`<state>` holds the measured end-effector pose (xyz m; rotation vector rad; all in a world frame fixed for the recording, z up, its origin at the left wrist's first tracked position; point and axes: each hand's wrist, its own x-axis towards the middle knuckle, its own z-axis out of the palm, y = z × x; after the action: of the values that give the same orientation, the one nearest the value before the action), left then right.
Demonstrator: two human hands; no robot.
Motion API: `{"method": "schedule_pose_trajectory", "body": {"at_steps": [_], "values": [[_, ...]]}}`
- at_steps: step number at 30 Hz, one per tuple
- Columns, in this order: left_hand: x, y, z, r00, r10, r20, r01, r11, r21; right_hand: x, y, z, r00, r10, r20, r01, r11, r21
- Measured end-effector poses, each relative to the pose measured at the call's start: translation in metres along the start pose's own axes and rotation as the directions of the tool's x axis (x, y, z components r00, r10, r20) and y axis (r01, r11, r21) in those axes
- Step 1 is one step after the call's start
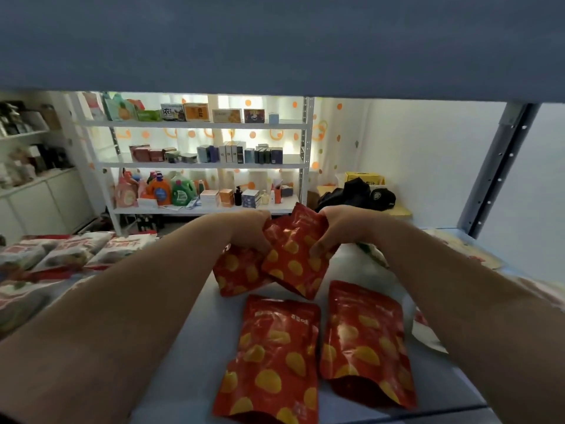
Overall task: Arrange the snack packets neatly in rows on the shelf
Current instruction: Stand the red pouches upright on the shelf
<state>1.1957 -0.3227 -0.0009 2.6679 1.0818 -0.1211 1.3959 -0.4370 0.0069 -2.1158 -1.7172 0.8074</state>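
- The shelf (211, 338) is pale and flat. The board above (275, 41) is dark blue and hangs low over it.
- Behind the shelf is a bright room. A far rack (201, 163) there holds boxes and bottles, and a black cap (382, 195) lies on a low top to its right.
- Four red packets with yellow spots are on the shelf.
- The near left packet (272, 362) and the near right packet (367, 341) lie flat, side by side, just apart.
- The back packet (238, 276) lies behind them, partly under the tilted packet (293, 264).
- The left hand (247, 231) grips the tilted packet at its top left corner. The right hand (339, 228) pinches its right edge with the thumb on the front.
- White and red bags (61, 252) lie in a row to the left, past the left arm.
- A white bag (428, 332) peeks out beside the right arm.
- A blue post (501, 166) stands at the right back corner.
- The front edge of the shelf runs just below the near packets.
- Bare shelf shows between the left arm and the red packets.
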Motion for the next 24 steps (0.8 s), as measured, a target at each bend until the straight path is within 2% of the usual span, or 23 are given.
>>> {"method": "schedule_pose_trajectory", "body": {"at_steps": [3, 6, 9, 12, 14, 17, 20, 24], "values": [[-0.001, -0.014, -0.012, 0.998, -0.029, -0.063, 0.011, 0.964, -0.265, -0.001, -0.005, -0.013, 0.997, -0.024, 0.071, 0.021, 0.998, 0.051], [-0.005, -0.035, -0.022, 0.992, -0.074, -0.101, 0.008, 0.843, -0.537, -0.002, -0.008, -0.021, 0.991, -0.035, 0.128, 0.021, 0.993, 0.113], [-0.013, -0.059, -0.026, 0.987, -0.074, -0.143, -0.046, 0.724, -0.688, -0.003, -0.014, -0.027, 0.986, -0.071, 0.15, 0.044, 0.983, 0.176], [-0.021, -0.08, -0.026, 0.967, -0.093, -0.238, -0.14, 0.588, -0.797, -0.004, -0.026, -0.036, 0.985, -0.117, 0.127, 0.097, 0.984, 0.151], [-0.026, -0.088, -0.023, 0.947, -0.137, -0.289, -0.175, 0.532, -0.828, -0.003, -0.033, -0.043, 0.987, -0.136, 0.082, 0.126, 0.985, 0.119], [-0.031, -0.091, -0.018, 0.905, -0.197, -0.378, -0.203, 0.581, -0.788, -0.002, -0.04, -0.047, 0.984, -0.172, -0.043, 0.169, 0.984, -0.062], [-0.036, -0.09, -0.018, 0.866, -0.199, -0.458, -0.252, 0.618, -0.745, 0.004, -0.042, -0.042, 0.959, -0.216, -0.184, 0.163, 0.95, -0.265], [-0.039, -0.082, -0.018, 0.782, -0.184, -0.596, -0.283, 0.746, -0.603, 0.013, -0.033, -0.034, 0.916, -0.27, -0.297, 0.183, 0.939, -0.29]]}}
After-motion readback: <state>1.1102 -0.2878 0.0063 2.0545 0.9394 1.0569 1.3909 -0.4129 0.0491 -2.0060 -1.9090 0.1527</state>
